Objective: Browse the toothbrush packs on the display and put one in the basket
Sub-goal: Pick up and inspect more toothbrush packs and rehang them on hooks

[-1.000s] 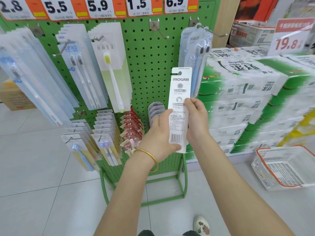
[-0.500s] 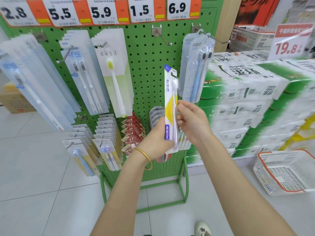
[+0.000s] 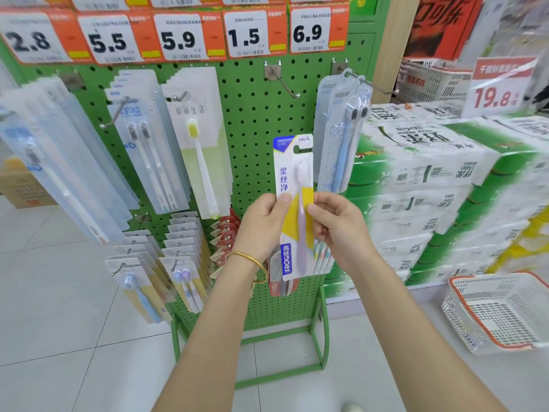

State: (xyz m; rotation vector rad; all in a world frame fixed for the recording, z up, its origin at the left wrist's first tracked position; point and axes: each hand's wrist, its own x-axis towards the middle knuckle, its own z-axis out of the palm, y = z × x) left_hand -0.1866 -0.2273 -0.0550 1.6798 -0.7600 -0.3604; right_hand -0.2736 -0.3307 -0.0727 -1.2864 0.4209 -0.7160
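I hold one toothbrush pack (image 3: 292,179) upright in front of the green pegboard display (image 3: 252,120), its printed front facing me: white, yellow and blue card with a pale purple brush. My left hand (image 3: 261,224) pinches its left edge, with a gold bangle on the wrist. My right hand (image 3: 338,224) pinches its right edge. More toothbrush packs (image 3: 142,144) hang on the hooks to the left and a twin pack (image 3: 341,129) on the upper right. The white basket (image 3: 499,310) with an orange rim sits on the floor at the lower right, with nothing seen inside.
Price tags (image 3: 178,37) line the top of the display. One bare hook (image 3: 282,81) sticks out above the held pack. Stacked green-and-white tissue packs (image 3: 430,185) stand right of the display. A cardboard box (image 3: 20,185) sits on the tiled floor at far left.
The pack has been turned from its white back, through edge-on, to its printed front. Both hands kept hold, now at its two side edges.
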